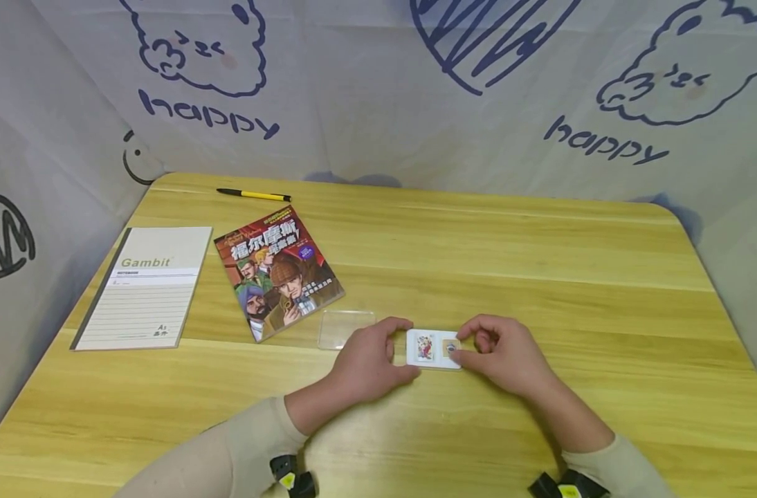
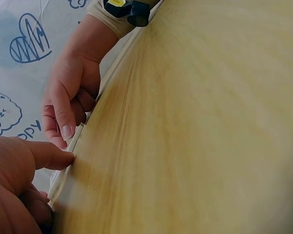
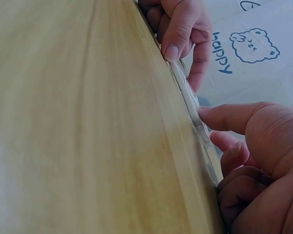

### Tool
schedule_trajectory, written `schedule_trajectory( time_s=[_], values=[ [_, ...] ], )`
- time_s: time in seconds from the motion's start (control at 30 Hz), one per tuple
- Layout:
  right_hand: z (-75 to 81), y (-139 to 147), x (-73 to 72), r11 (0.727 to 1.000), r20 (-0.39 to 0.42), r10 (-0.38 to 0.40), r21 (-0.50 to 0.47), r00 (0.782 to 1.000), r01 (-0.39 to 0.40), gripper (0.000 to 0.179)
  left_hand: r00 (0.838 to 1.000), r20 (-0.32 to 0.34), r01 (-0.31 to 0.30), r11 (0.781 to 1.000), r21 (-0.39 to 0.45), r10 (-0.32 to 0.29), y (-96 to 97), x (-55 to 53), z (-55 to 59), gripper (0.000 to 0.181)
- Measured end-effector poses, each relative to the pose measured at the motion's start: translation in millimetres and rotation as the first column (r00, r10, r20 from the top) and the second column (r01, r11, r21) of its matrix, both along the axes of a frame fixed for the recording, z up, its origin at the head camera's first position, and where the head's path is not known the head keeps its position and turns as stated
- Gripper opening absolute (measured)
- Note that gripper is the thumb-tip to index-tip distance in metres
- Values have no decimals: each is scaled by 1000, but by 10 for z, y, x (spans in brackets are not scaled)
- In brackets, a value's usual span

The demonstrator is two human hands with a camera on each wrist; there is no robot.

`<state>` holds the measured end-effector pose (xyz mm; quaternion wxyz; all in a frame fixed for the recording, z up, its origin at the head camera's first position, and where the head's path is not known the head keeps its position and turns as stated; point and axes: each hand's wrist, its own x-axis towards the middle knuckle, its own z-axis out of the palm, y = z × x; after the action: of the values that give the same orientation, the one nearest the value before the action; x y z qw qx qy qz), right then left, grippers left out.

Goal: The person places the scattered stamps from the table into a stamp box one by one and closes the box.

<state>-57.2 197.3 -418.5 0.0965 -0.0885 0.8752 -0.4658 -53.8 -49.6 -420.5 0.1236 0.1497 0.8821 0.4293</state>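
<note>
Right of lower centre in the head view, the white two-compartment case (image 1: 438, 349) is gripped at its left end by the left hand (image 1: 367, 363) and pinched at its right by the right hand (image 1: 509, 356). The step looks like steadying the uncovered case; next probably calls for freeing one hand toward the clear plastic lid (image 1: 346, 330), near centre.

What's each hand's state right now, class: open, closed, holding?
Left hand: holding the white tray.
Right hand: touching the tray's right end; grip cannot be told.
</note>
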Motion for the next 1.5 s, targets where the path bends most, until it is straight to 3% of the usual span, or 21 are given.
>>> schedule_trajectory(
  time_s=[0.27, 0.47, 0.7, 1.27, 1.5],
  values=[
    [-3, 7, 18, 999, 14, -7, -49, 1000, 7, 25, 1000, 1, 1, 1000, -5, -1, -3, 4, 1, 65],
    [-23, 58, 34, 993, 23, 21, -115, 1000, -18, 40, 1000, 7, -5, 1000, -4, 5, -7, 10, 2, 65],
    [-44, 97, 43, 996, 8, 75, -59, 997, -74, 60, 1000, 14, -7, 1000, 5, 7, -9, 15, 7, 65],
    [-39, 79, 39, 996, 6, 83, -14, 997, -82, 58, 1000, 14, 4, 1000, 12, -4, -3, 1, 6, 65],
    [-38, 76, 31, 996, 12, 81, -21, 997, -81, 59, 1000, 16, 2, 997, 84, -4, -56, 25, 10, 65]
  ],
)
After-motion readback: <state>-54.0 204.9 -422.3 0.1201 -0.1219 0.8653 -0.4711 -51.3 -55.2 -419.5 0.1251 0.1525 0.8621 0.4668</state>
